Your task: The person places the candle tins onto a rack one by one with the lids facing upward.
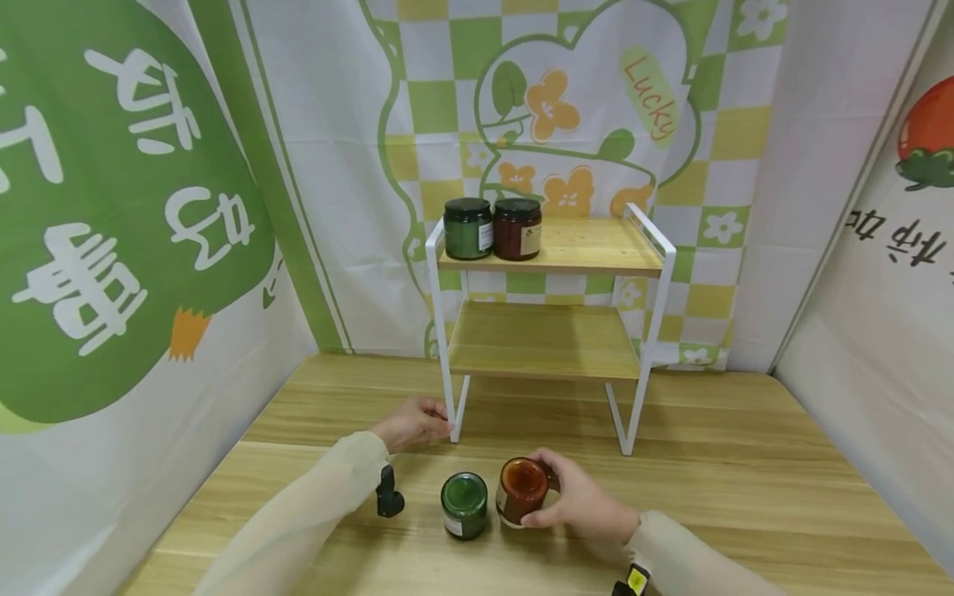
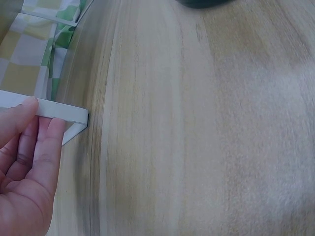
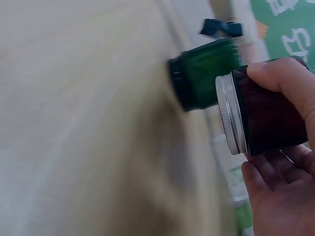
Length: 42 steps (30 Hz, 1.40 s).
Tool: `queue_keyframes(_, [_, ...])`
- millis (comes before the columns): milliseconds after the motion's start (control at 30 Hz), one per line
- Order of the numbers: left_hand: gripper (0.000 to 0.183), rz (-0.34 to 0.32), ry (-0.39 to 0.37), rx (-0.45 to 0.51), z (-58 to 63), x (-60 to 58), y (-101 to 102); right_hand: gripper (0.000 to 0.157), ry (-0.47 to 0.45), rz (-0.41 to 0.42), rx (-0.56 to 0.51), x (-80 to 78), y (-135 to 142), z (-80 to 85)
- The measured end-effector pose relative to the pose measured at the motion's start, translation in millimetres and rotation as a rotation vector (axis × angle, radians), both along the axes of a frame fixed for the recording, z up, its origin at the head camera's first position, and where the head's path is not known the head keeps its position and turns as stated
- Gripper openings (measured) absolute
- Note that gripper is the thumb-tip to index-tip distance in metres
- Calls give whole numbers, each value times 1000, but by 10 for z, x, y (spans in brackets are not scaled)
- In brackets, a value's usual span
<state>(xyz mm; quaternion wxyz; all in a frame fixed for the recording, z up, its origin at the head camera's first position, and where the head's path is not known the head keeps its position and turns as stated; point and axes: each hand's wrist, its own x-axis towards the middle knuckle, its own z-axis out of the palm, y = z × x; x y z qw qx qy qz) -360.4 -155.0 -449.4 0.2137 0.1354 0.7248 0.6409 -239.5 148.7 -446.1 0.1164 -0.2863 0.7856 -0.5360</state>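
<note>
The right hand (image 1: 577,502) grips one upturned brown jar (image 1: 523,488), just beside one upturned green jar (image 1: 464,503) on the bench (image 1: 730,472). The left hand (image 1: 413,424) pinches one front leg (image 1: 443,356) of the single two-shelf rack (image 1: 544,339). Its top shelf (image 1: 596,244) bears two black-lidded jars, one green (image 1: 464,240), one brown (image 1: 514,242): four jars altogether.

Left sleeve (image 1: 313,497) is pale cream, long and kinda loose, stopping just behind the left hand (image 1: 411,424), with a little black gadget (image 1: 388,494) right next to it, rounded at the tip. Right sleeve (image 1: 689,555) is the same cream, bunched up a bit behind the right hand (image 1: 577,497), and the black piece (image 1: 620,589) there sports a bright yellow patch (image 1: 638,579).
</note>
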Motion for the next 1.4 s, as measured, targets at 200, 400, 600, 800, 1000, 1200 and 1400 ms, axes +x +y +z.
queue_keyframes(200, [10, 1, -10, 6, 10, 9, 6, 63, 46, -13, -77, -35, 75, 247])
queue_keyframes(400, [9, -1, -4, 8, 25, 24, 8, 65, 66, -45, -117, -37, 162, 506])
queue_keyframes(600, [10, 7, -12, 17, 26, 18, 8, 65, 100, -78, -129, -22, 231, 714])
queue_keyframes(800, [10, 10, -9, 5, 43, 30, 13, 67, 109, -108, -141, -24, 271, 805])
queue_keyframes(1000, [9, 9, -4, -2, 52, 51, 14, 70, 62, -98, -193, -11, 297, 873])
queue_keyframes(1200, [11, 10, -9, -4, 37, 36, 15, 70, 52, -85, -227, -2, 329, 930])
queue_keyframes(1400, [11, 6, -11, -3, 43, 32, 26, 68, 138, -108, -207, -16, 345, 977])
